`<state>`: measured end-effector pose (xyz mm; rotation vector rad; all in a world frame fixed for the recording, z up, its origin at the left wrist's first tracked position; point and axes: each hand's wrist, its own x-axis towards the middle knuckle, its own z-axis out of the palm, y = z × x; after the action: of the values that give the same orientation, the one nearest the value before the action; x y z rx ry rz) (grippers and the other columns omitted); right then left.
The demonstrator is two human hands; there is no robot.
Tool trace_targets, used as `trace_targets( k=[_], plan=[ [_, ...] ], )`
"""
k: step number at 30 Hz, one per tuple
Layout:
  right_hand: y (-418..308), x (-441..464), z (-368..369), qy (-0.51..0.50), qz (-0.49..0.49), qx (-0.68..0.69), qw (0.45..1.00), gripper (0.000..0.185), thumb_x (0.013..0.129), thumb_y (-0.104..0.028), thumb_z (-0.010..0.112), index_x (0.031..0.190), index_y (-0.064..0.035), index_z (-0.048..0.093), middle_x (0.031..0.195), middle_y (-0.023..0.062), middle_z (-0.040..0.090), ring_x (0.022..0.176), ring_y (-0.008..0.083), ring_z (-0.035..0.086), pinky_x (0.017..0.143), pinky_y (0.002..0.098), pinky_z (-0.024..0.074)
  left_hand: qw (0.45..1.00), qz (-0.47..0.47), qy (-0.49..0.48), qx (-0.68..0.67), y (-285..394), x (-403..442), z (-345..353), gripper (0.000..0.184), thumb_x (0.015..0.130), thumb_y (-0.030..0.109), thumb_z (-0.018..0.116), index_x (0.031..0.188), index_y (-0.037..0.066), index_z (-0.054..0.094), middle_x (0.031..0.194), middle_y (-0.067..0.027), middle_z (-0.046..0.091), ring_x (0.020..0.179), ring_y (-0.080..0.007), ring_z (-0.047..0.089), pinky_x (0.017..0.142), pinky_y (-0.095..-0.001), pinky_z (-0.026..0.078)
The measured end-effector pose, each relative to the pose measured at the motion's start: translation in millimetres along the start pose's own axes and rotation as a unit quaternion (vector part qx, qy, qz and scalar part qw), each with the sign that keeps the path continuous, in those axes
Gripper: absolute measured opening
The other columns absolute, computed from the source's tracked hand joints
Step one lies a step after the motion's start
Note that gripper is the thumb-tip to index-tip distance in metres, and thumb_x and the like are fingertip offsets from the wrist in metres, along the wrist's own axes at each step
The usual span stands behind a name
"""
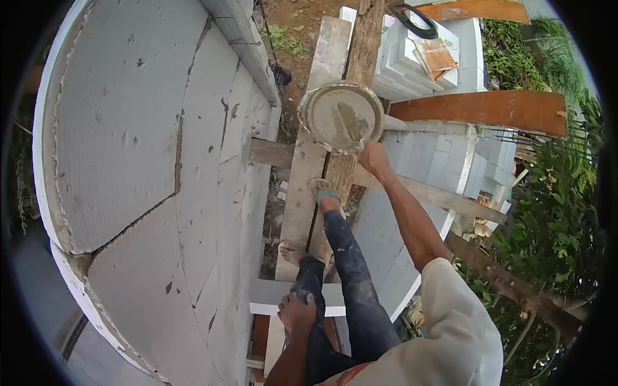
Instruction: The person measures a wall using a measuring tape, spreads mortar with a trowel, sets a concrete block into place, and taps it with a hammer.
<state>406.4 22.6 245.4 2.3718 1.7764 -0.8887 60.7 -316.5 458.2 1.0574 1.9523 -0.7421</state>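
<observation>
A round bucket (pixel 311 106) with a mortar-crusted rim stands on the wooden planks, holding grey wet mix. At its lower right edge is my right hand (pixel 372 156), fingers closed around something I cannot make out, perhaps a handle at the rim. My left hand (pixel 297 311) rests on my left knee, its fingers bent over the dark trousers (pixel 360 283). Left of the planks rises a grey block wall (pixel 141 128) with cracked, partly filled joints.
My sandalled feet stand on narrow planks (pixel 301 186) high above the ground. White blocks (pixel 402 61) with a black coil (pixel 412 19) lie at the upper right. A curved orange board (pixel 483 110) and a wooden beam (pixel 444 198) extend right, towards leafy plants (pixel 541 238).
</observation>
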Motion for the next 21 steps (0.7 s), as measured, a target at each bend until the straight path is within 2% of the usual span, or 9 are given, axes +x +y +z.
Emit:
trace_targets(
  k=[4,6,8,11,12,14,16,19,21],
  plan=[
    [6.4,57.1,18.5,0.006,0.063,-0.019,0.998,0.038,0.090,-0.026,0.072,0.107,0.0083,0.073,0.098,0.0360,0.075,0.101,0.0502,0.075,0.089,0.0540,0.0608,1.000,0.003,0.005,0.020,7.7,1.3,-2.5,0.062,0.094,0.053,0.070,0.137,0.009,0.069,0.138,-0.0147,0.066,0.128,-0.0380,0.062,0.110,-0.0525,0.048],
    [10.4,52.5,6.4,-0.105,0.020,0.037,0.994,0.041,0.089,-0.029,0.073,0.106,0.0087,0.074,0.092,0.0313,0.077,0.086,0.0433,0.079,0.080,0.0505,0.0611,1.000,-0.003,-0.008,0.023,4.7,-2.6,-5.2,0.062,0.094,0.053,0.071,0.137,0.009,0.069,0.138,-0.0148,0.067,0.128,-0.0380,0.062,0.110,-0.0525,0.048],
    [2.3,2.3,-8.1,-0.115,0.054,0.292,0.948,0.041,0.090,-0.032,0.077,0.104,0.0062,0.075,0.080,0.0166,0.074,0.067,0.0243,0.069,0.066,0.0417,0.0553,1.000,-0.003,-0.014,0.010,4.7,1.7,-4.2,0.063,0.094,0.054,0.070,0.137,0.008,0.069,0.138,-0.0150,0.067,0.129,-0.0379,0.062,0.111,-0.0522,0.047],
    [-64.7,-89.6,-73.6,-0.204,0.078,0.431,0.876,0.027,0.097,-0.028,0.075,0.102,-0.0007,0.074,0.072,-0.0026,0.061,0.060,0.0073,0.050,0.054,0.0306,0.0393,1.000,-0.011,-0.022,0.004,5.3,3.4,-8.2,0.064,0.095,0.056,0.068,0.137,0.008,0.069,0.139,-0.0154,0.066,0.132,-0.0380,0.061,0.113,-0.0524,0.046],
    [-89.5,-119.0,-88.3,-0.208,0.048,0.490,0.845,0.024,0.099,-0.024,0.072,0.103,0.0000,0.073,0.072,-0.0024,0.061,0.060,0.0070,0.050,0.054,0.0291,0.0388,0.999,-0.044,-0.009,-0.014,6.5,2.7,-8.9,0.064,0.095,0.056,0.068,0.137,0.008,0.069,0.139,-0.0154,0.066,0.132,-0.0380,0.061,0.113,-0.0524,0.046],
    [-148.1,-167.7,-135.1,-0.268,-0.016,0.552,0.790,0.025,0.101,-0.020,0.067,0.109,0.0023,0.073,0.072,-0.0020,0.061,0.059,0.0057,0.050,0.054,0.0276,0.0393,0.999,-0.007,-0.034,-0.005,6.5,3.1,-15.7,0.066,0.096,0.058,0.065,0.137,0.007,0.069,0.141,-0.0158,0.066,0.134,-0.0376,0.060,0.114,-0.0524,0.046],
    [-217.1,-205.4,-172.0,-0.216,-0.174,0.596,0.753,0.028,0.097,-0.014,0.055,0.108,0.0064,0.071,0.071,0.0017,0.059,0.056,0.0077,0.053,0.051,0.0295,0.0425,0.999,-0.036,-0.036,-0.017,7.1,1.3,-24.2,0.066,0.096,0.058,0.065,0.137,0.007,0.069,0.142,-0.0161,0.065,0.134,-0.0376,0.060,0.114,-0.0526,0.046],
    [-291.9,-232.3,-213.0,-0.128,-0.361,0.478,0.790,0.022,0.096,-0.010,0.062,0.106,0.0070,0.070,0.080,0.0075,0.064,0.062,0.0158,0.058,0.056,0.0334,0.0479,0.998,-0.025,-0.042,-0.031,-0.1,0.8,-21.3,0.066,0.097,0.057,0.064,0.137,0.004,0.068,0.142,-0.0168,0.065,0.134,-0.0381,0.060,0.114,-0.0528,0.046],
    [-331.7,-244.3,-222.8,0.065,-0.539,0.287,0.789,0.019,0.091,-0.007,0.069,0.104,0.0063,0.071,0.087,0.0135,0.065,0.068,0.0266,0.062,0.060,0.0395,0.0521,0.998,-0.008,-0.054,-0.038,-3.6,-1.4,-17.8,0.066,0.097,0.057,0.065,0.137,0.005,0.068,0.142,-0.0175,0.065,0.134,-0.0391,0.061,0.114,-0.0531,0.046]
  ],
)
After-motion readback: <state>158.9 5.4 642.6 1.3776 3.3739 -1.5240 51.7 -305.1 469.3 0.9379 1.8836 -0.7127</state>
